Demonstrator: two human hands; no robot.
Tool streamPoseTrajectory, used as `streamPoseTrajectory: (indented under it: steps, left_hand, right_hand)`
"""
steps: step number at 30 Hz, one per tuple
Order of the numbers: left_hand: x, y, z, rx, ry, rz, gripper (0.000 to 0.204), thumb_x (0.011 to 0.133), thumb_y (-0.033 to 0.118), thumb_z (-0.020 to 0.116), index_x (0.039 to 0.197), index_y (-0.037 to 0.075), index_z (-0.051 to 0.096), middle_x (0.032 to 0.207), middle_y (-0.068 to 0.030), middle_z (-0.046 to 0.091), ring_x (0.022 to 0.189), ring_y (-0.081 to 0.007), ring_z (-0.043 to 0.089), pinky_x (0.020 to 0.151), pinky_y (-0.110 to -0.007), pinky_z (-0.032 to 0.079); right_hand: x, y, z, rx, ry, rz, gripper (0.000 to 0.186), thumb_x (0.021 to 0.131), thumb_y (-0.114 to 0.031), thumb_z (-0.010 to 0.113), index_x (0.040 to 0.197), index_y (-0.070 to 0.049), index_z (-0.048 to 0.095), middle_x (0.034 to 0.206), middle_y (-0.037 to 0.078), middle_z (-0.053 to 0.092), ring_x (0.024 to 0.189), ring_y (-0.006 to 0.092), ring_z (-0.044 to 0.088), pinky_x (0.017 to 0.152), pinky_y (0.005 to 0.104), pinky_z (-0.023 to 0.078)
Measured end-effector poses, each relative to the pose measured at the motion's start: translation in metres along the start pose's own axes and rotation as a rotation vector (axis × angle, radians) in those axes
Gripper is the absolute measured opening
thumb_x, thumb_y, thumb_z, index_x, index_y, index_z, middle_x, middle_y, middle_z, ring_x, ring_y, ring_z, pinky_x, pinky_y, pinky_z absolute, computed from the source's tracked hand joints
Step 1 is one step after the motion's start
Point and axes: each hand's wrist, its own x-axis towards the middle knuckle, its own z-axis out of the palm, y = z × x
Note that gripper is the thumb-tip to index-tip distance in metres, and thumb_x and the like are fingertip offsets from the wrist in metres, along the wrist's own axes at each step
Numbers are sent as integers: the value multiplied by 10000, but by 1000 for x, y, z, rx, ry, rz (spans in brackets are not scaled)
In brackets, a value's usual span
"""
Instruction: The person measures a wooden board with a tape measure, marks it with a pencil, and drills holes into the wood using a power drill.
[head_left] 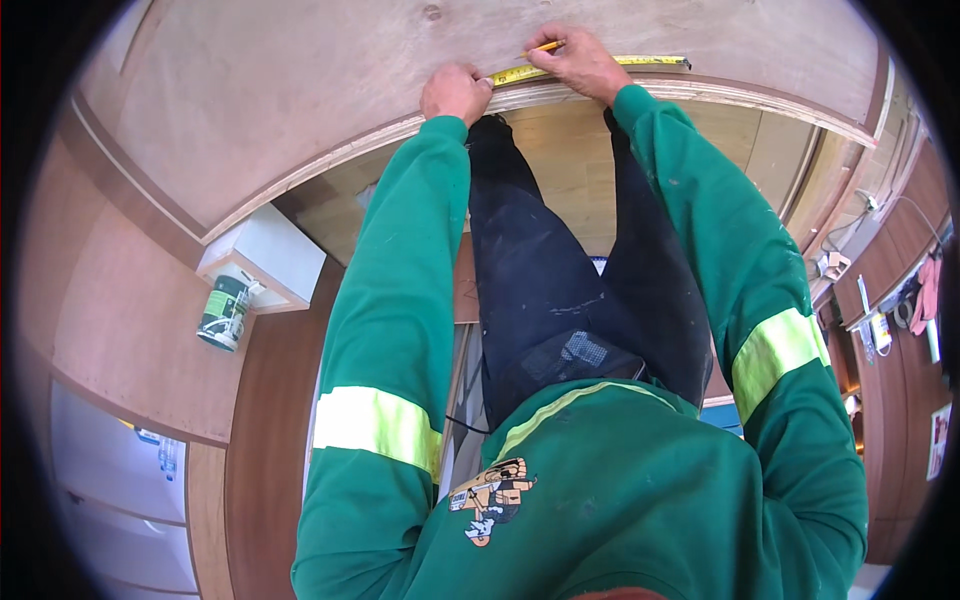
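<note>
A wide plywood board (300,90) spans the far side, its edge curving in front of me. The yellow blade of a tape measure (650,61) lies on it close to the near edge, its hook end out to the right. My left hand (456,94) is closed on the tape's left end at the board's edge; whether the case is inside the fingers is hidden. My right hand (585,66) pinches a yellow pencil (549,46), its tip pointing left, just above the tape. The heel of this hand rests over the blade and covers its middle.
A white box-like piece (280,255) and a green paint-smeared can (223,314) stand at the left. Brown wooden panels (270,470) line that side. Cables, a pink cloth (926,295) and small items lie at the far right. My legs stand close below the board.
</note>
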Motion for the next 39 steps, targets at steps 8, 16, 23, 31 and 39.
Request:
streamPoseTrajectory:
  steps: [8,16,23,31,39]
  left_hand:
    - [1,-2,3,16,26,18,304,850,419,697,1016,181,789,977,-137,748,959,-337,699,883,-449,546]
    - [4,-5,6,14,35,9,308,846,426,708,1018,184,788,983,-131,749,958,-340,704,874,-451,552]
    - [1,0,4,-14,53,6,252,815,353,728,964,162,798,997,-142,750,979,-342,702,894,-444,556]
    - [0,2,2,-20,55,4,243,812,354,732,948,165,799,987,-141,751,965,-341,706,882,-443,558]
    - [0,-1,1,9,38,10,277,828,393,724,978,171,793,981,-129,751,956,-337,704,877,-446,554]
  right_hand:
    - [6,14,23,-5,-18,-46,262,892,-232,666,1008,2,680,912,96,712,852,169,668,795,314,540]
    - [1,-3,25,-52,-54,-8,238,898,-212,638,986,9,645,861,61,677,784,141,623,756,301,520]
    - [3,-1,25,-84,-56,4,219,892,-206,642,971,-1,650,843,63,675,777,139,621,753,305,519]
    - [1,4,27,63,7,31,241,915,-229,645,1020,-13,660,853,62,677,786,134,619,754,303,515]
    - [6,11,27,-51,-20,-42,259,930,-258,673,1014,-13,688,886,60,689,831,142,629,774,310,518]
